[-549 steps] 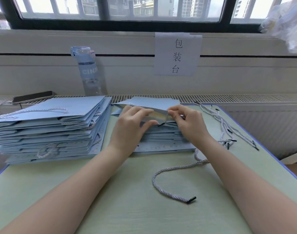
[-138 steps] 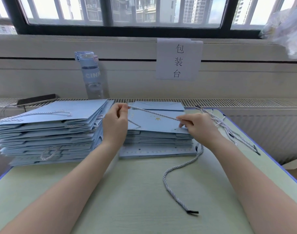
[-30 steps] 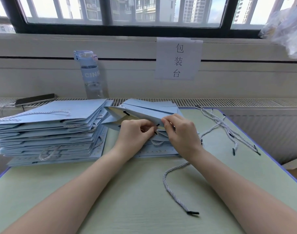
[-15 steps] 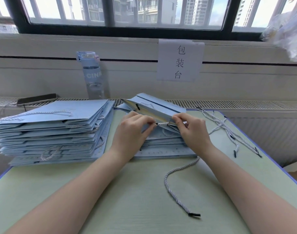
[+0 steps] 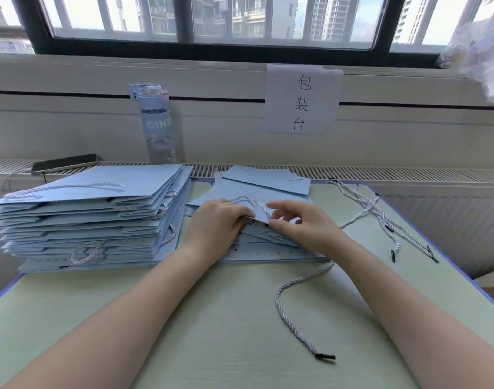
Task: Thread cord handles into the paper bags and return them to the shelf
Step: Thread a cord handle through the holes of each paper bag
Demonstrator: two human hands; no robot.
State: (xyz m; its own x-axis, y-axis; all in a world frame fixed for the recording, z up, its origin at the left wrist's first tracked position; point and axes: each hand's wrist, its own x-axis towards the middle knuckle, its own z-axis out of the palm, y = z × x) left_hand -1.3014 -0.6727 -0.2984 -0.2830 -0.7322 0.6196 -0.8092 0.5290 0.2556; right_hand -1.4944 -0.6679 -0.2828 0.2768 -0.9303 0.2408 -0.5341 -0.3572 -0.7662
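Note:
The top light-blue paper bag (image 5: pixel 234 192) lies flat on the middle stack of bags (image 5: pixel 268 255). A white twisted cord handle (image 5: pixel 247 198) loops over its near edge. My left hand (image 5: pixel 219 224) grips that edge with curled fingers. My right hand (image 5: pixel 303 224) hovers beside it with fingers spread, thumb touching the bag's edge, holding nothing. A loose cord with a black tip (image 5: pixel 295 327) trails from under my right wrist across the green table (image 5: pixel 212 332).
A taller stack of bags with cord handles (image 5: pixel 94 211) fills the left of the table. Several loose cords (image 5: pixel 380 217) lie at the right edge. Behind stand a water bottle (image 5: pixel 156 124), a phone (image 5: pixel 63 163) on the radiator grille, and a paper sign (image 5: pixel 302 99).
The top bag, held up with its mouth open, now lies flat on the stack. My right hand has let go of the cord tip and spread its fingers.

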